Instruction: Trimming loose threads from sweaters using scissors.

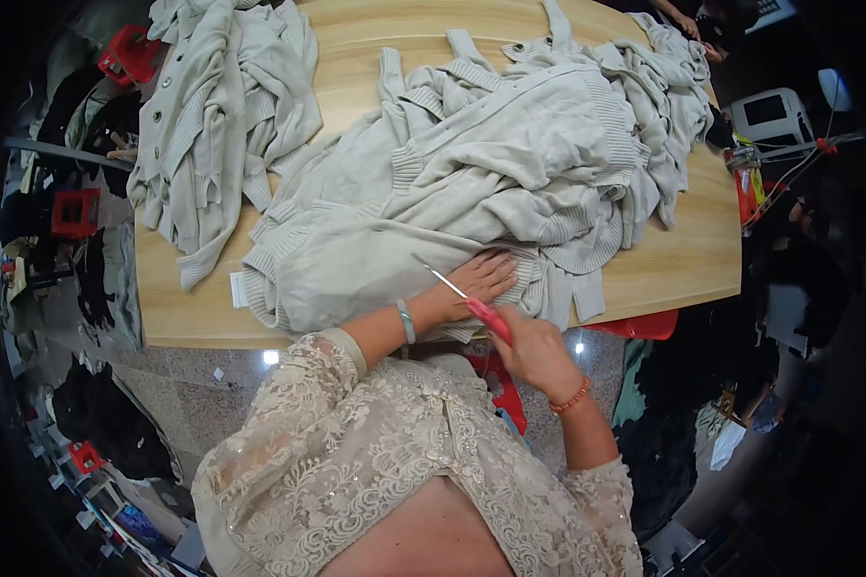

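Pale grey knitted cardigans [356,255] lie in a rumpled heap before me on a light wood table [188,317]. Flat on the nearest garment rests my left hand [484,279], fingers stretched out and holding nothing. My right hand [534,351] is closed around a red-handled tool [489,317] with a thin pointed metal shaft. Its tip crosses above the back of my left hand and points up and left over the cloth. Whether the tool is a pair of scissors or a single-pointed one, I cannot tell.
At the table's left lies another cardigan pile [226,115] with dark buttons. Red stools [645,325] stand around the table. A white machine [772,117] and cables are at the right. Another person's hand [688,26] shows at the far right corner. Dark garments [111,423] lie at lower left.
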Demonstrator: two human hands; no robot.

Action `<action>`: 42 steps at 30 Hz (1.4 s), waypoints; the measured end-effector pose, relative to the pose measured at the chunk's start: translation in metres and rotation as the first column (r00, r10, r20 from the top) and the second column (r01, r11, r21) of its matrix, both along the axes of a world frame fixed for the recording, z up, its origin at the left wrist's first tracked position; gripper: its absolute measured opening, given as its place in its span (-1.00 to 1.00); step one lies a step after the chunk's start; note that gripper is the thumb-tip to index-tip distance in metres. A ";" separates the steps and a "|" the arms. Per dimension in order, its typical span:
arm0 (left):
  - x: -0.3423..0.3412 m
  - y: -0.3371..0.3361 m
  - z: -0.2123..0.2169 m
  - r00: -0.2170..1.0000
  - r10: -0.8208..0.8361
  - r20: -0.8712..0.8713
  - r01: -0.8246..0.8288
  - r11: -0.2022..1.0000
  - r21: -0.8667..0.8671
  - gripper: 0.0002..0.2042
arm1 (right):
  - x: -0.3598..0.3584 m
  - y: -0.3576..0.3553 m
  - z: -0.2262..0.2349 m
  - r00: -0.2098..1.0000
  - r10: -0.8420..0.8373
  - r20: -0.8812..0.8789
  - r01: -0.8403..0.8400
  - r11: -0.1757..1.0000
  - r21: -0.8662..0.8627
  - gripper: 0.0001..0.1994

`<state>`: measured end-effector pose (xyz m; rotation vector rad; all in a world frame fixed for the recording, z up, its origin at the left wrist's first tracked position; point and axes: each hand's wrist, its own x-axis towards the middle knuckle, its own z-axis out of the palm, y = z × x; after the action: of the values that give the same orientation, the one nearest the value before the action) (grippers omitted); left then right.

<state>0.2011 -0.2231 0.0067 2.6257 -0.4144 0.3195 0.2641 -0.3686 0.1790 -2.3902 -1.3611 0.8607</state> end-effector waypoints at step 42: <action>-0.043 0.095 0.052 0.959 0.237 -0.158 -0.265 0.946 -0.189 -0.48 | 0.003 -0.069 0.015 0.955 -0.279 -0.105 0.262 0.954 -0.147 -0.69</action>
<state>0.1581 -0.1285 0.0585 2.4747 0.0025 0.2517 0.2673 -0.4380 0.1936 -2.4960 -0.9276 1.0277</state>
